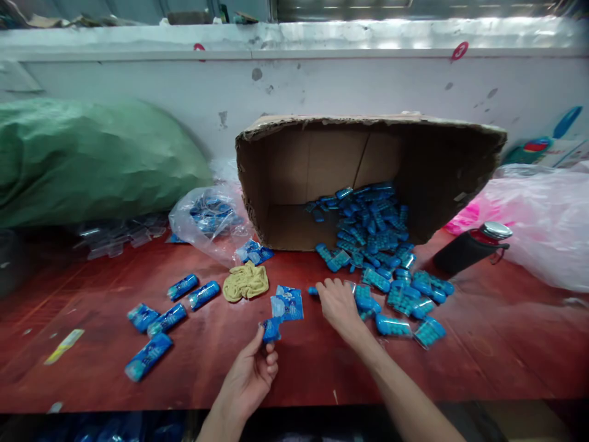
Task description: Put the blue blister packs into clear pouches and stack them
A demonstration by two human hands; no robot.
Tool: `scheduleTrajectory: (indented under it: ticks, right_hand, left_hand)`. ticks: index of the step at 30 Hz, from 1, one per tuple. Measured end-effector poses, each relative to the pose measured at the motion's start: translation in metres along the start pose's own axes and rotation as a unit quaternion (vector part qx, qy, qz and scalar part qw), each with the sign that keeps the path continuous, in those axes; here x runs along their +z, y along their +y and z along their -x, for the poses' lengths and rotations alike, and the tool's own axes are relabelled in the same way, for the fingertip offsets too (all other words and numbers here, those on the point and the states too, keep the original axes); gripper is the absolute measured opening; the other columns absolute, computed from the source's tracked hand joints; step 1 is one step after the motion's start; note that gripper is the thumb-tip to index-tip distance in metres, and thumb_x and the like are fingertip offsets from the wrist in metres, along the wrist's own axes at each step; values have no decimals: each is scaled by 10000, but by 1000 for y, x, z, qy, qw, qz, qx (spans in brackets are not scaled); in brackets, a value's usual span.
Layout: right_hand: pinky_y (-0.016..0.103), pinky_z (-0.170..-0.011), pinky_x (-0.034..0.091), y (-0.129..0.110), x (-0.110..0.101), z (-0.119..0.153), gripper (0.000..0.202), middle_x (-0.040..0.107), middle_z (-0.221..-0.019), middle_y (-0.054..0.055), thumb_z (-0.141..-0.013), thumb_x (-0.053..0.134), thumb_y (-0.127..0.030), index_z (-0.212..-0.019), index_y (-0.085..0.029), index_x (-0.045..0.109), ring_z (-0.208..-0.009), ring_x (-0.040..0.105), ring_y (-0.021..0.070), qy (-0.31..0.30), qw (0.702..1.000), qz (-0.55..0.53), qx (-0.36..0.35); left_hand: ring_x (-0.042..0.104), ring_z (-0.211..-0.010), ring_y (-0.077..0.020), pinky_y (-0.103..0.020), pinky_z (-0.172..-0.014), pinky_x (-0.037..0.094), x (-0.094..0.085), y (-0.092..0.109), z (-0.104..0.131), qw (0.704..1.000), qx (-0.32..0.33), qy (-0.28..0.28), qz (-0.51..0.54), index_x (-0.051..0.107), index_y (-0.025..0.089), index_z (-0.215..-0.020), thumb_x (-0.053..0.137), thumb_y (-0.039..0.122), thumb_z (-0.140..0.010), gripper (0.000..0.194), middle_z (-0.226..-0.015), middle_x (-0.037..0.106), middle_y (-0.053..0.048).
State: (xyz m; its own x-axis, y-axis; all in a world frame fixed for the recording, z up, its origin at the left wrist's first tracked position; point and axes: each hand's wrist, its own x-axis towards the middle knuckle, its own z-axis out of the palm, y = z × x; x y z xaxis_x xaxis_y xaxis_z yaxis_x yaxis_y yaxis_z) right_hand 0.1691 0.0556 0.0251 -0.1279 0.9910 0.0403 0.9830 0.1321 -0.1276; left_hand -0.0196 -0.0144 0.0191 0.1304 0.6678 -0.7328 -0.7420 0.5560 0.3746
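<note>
My left hand pinches a small blue printed card between thumb and fingers, just above the table's near side. Beyond it lies a small stack of flat blue printed cards. My right hand reaches to the left edge of a loose pile of blue-and-clear containers, which spills out of the box. Its fingers curl down over a blue container, whose end sticks out at the fingertips; the rest is hidden under the hand.
A cardboard box lies on its side, opening towards me. Left are several blue-wrapped packs, a yellow cloth, a clear bag of cards and a green sack. A black bottle stands tilted at right.
</note>
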Motion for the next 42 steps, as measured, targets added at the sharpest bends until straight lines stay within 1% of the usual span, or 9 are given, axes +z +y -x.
scheduleTrajectory:
  ticks: [3,5,7,11,13,15,24,37,42]
  right_hand:
    - [364,-749,303,-7,-8,18,222,598,-925,109,-806,442,-126,-969,-185,581,-891,498,263,1,1000,-29,-8]
    - [356,-791,324,-19,-13,30,295,585,-998,82,-803,463,-159,-1087,-211,527,-934,494,243,19,987,-160,-24]
    - [319,-813,356,-35,-14,40,343,583,-1006,45,-800,470,-179,-1138,-234,488,-926,511,199,13,922,-385,-40]
    - [259,-731,419,-58,-5,46,312,590,-831,-5,-742,510,-165,-1050,-211,535,-784,548,142,-63,731,-680,5]
    - [250,-706,422,-62,1,45,312,582,-775,-15,-712,533,-151,-1021,-192,543,-744,550,130,-86,680,-727,27]
    - [244,-697,419,-62,3,44,320,581,-752,-21,-695,549,-146,-1012,-185,542,-724,553,121,-101,655,-748,33]
    - [252,-701,406,-60,-7,48,342,584,-770,-12,-673,572,-156,-1013,-170,537,-720,552,122,-117,635,-761,66]
    - [238,-669,393,-62,-10,49,346,573,-731,-33,-664,572,-158,-1006,-173,525,-645,533,95,-156,598,-785,48]
    - [218,-628,392,-57,-10,50,371,559,-749,-29,-636,619,-162,-995,-174,528,-647,521,92,-159,602,-781,48]
  left_hand:
    - [423,-386,-57,-149,-344,313,-2,-2,-3,1000,-2,-11,4,472,166,-678,525,244,-775,135,-512,483,25]
    - [420,-380,-56,-151,-342,315,-2,-4,-4,1000,-3,-20,2,475,166,-678,528,264,-773,146,-507,484,28]
    - [423,-374,-56,-151,-342,320,-2,-6,-3,1000,-5,-31,-1,489,164,-697,524,277,-775,141,-500,487,29]
    - [446,-368,-62,-157,-345,339,0,-8,0,999,10,-38,-17,515,159,-727,526,286,-774,135,-489,508,26]
    - [455,-363,-69,-161,-340,337,1,-9,2,999,26,-24,-32,517,158,-723,535,285,-767,136,-478,519,22]
    - [462,-362,-75,-164,-338,332,0,-10,2,998,45,-14,-46,521,162,-737,551,280,-755,124,-471,529,20]
    - [494,-404,-90,-181,-365,359,-7,-14,0,988,111,-48,-92,541,160,-745,648,326,-662,214,-487,565,13]
    - [515,-444,-99,-203,-407,397,-11,-11,2,984,116,-84,-104,566,145,-729,651,306,-664,194,-529,583,-3]
    - [520,-471,-88,-199,-435,406,-14,-11,2,973,141,-107,-146,599,131,-728,644,302,-675,184,-575,613,-9]
